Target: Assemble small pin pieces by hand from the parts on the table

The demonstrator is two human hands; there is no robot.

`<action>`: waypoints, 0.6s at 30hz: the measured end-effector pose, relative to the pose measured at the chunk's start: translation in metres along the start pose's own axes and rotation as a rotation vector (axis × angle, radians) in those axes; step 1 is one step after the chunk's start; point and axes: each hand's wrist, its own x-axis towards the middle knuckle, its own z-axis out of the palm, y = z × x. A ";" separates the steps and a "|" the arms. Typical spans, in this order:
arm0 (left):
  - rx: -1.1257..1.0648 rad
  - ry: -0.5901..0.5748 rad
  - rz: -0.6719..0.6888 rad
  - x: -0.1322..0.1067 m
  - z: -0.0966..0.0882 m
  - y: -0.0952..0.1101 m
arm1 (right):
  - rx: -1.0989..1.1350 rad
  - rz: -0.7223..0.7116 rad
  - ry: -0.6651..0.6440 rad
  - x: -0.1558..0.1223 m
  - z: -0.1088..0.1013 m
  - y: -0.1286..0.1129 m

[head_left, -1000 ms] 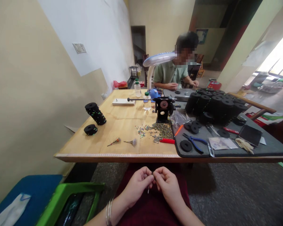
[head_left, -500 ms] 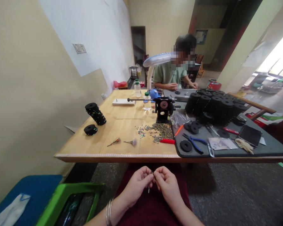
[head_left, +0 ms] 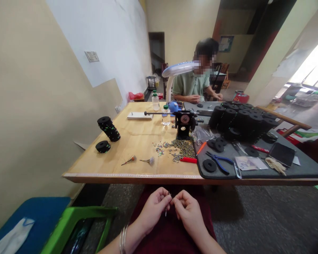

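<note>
Close together above my lap, in front of the table edge, are both my hands. My left hand (head_left: 159,204) is closed in a pinch round a small thin item, and a pale, narrow end (head_left: 166,212) pokes out below its fingers. My right hand (head_left: 187,206) is pinched too, its fingertips almost touching the left ones; what it grips, if anything, is too small to make out. Nearest on the table lie two small bundles of fine strands, one orange-tipped (head_left: 129,159) and one whitish (head_left: 147,161), and a red-handled tool (head_left: 188,160).
A black cranked device (head_left: 184,123) stands mid-table behind a heap of small metallic pieces (head_left: 184,148). Black foam rolls (head_left: 241,121), blue-handled pliers (head_left: 221,162) and a photo-like card (head_left: 250,163) lie on the grey mat. Another person (head_left: 190,86) sits opposite, behind a lamp (head_left: 178,68).
My right fingertips have shifted slightly, and the pale end below my left hand has moved a little left and up. The whole view has tilted a touch.
</note>
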 end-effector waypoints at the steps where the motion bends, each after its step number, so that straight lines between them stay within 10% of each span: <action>1: 0.012 0.003 0.011 0.000 0.000 -0.001 | -0.008 0.003 0.000 0.000 0.000 0.000; 18: 0.175 0.024 0.124 0.000 -0.003 -0.005 | 0.022 0.014 0.024 0.002 0.001 0.002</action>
